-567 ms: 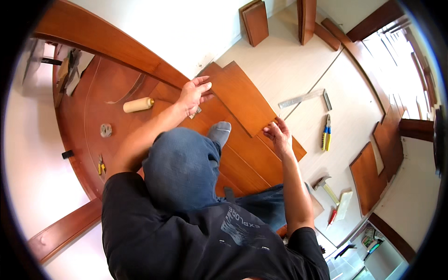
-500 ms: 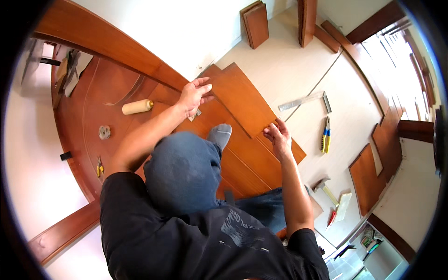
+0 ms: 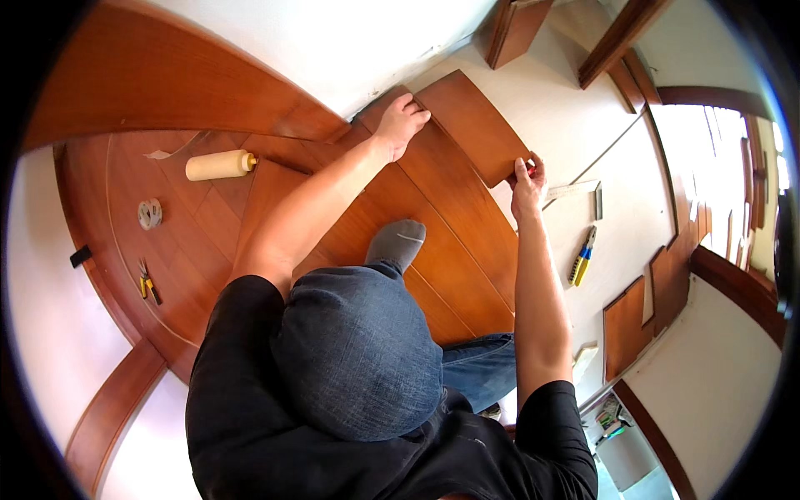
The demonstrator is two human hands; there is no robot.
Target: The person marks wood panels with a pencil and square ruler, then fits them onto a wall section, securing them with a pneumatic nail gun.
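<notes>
The plank [image 3: 471,125] lies at 10 to 11 o'clock from the right hand [image 3: 527,187], long axis running 11 to 5 — that hand, the nearer, pinches its 5 o'clock end. The left hand [image 3: 401,132], fingers bent, sits at the plank's 9 o'clock — edge contact cannot be confirmed.

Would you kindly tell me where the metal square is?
In the head view, the metal square lies on the pale floor, right of the right hand and above the blue and yellow pliers.
</notes>
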